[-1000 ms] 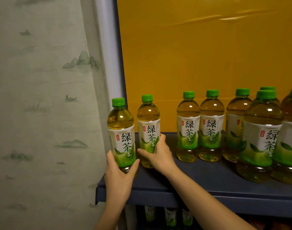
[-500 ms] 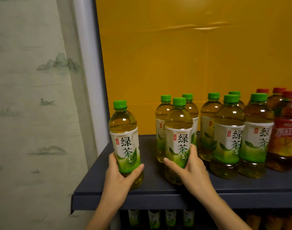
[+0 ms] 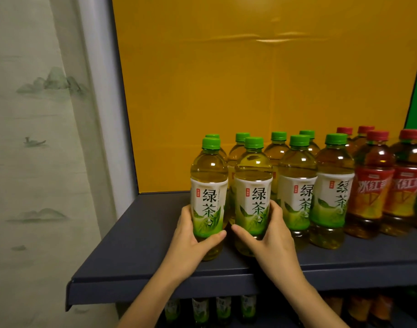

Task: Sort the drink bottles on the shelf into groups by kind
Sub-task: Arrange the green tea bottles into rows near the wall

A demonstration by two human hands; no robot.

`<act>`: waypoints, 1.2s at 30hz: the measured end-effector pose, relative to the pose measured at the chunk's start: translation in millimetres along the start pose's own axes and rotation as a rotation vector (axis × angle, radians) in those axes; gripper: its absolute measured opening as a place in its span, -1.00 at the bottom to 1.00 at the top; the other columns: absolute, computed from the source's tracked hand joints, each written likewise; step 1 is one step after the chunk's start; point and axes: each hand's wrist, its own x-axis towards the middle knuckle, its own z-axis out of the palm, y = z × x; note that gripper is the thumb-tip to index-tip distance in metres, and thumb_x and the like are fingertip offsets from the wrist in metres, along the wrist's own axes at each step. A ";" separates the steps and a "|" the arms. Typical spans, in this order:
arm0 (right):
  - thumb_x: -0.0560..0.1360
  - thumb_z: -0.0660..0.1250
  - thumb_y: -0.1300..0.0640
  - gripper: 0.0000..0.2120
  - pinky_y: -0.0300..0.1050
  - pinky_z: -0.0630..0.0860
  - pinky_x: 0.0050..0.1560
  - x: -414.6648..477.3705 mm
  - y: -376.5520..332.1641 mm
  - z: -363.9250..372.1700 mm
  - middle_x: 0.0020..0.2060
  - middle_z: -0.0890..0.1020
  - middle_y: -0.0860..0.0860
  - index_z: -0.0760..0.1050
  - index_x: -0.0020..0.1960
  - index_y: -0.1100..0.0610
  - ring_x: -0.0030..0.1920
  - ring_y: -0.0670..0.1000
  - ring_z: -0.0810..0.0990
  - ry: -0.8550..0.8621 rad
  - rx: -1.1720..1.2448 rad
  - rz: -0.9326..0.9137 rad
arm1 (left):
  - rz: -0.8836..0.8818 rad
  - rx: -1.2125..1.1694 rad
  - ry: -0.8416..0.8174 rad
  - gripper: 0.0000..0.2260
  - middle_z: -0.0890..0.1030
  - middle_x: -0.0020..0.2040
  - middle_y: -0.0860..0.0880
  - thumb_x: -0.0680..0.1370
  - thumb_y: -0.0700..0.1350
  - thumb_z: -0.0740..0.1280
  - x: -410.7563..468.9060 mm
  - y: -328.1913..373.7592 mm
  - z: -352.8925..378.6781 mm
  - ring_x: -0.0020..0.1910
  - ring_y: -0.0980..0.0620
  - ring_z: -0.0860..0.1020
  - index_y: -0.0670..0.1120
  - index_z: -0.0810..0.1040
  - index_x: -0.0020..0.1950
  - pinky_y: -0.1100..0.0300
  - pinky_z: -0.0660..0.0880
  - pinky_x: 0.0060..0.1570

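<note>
Now your left hand (image 3: 190,242) grips one upright green tea bottle (image 3: 208,185) low down and your right hand (image 3: 271,237) grips a second bottle (image 3: 252,185). Both are on the shelf (image 3: 136,252). The green tea group (image 3: 297,185) lies just right, nearer your right hand. Half a second ago the pair stood apart; now they nearly touch.

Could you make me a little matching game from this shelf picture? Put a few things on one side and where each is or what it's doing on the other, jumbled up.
Column one:
1. left hand
2. right hand
3. red-capped bottles
4. back panel

Column two:
A. yellow, behind all the bottles
B. standing at the right of the shelf
C. grips the leftmost front green tea bottle
D. grips the second front green tea bottle

Pairs: 1-C, 2-D, 3-B, 4-A.
</note>
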 end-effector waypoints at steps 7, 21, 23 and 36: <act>0.38 0.41 -0.04 -0.30 -0.30 0.31 0.15 -11.5 5.7 -2.2 0.20 0.34 -0.21 0.17 0.41 0.05 0.21 -0.24 0.32 0.064 -0.054 -0.085 | 0.024 0.098 -0.006 -0.45 0.33 0.16 0.08 0.36 -0.04 0.49 9.0 -1.6 12.2 0.31 0.13 0.32 0.09 0.24 0.20 0.13 0.33 0.34; 0.50 0.28 0.00 -0.33 -0.43 0.14 0.27 -15.8 11.4 -8.1 0.31 0.19 -0.29 -0.01 0.49 -0.02 0.34 -0.33 0.14 0.011 -0.092 -0.212 | 0.117 0.225 0.116 -0.15 0.36 0.29 0.05 0.21 0.04 0.57 10.6 -5.3 19.3 0.30 0.11 0.37 0.00 0.18 0.37 0.25 0.35 0.19; 0.50 0.29 0.03 -0.41 -0.49 0.17 0.26 -17.5 14.1 -20.9 0.28 0.23 -0.35 0.10 0.45 -0.09 0.33 -0.36 0.19 -0.012 -0.089 -0.260 | 0.079 0.194 0.131 -0.03 0.33 0.33 0.05 0.07 0.21 0.56 10.4 -3.9 17.5 0.31 0.10 0.36 0.12 0.13 0.35 0.19 0.37 0.22; 0.34 0.45 -0.03 -0.06 -0.26 0.15 0.37 26.2 81.1 -115.2 0.40 0.10 -0.20 -0.09 0.49 0.00 0.43 -0.20 0.10 0.005 0.058 -0.066 | -0.026 0.064 0.232 0.10 0.44 0.18 0.08 -0.07 0.19 0.57 16.0 12.3 37.8 0.16 0.08 0.44 0.02 0.16 0.37 0.10 0.38 0.15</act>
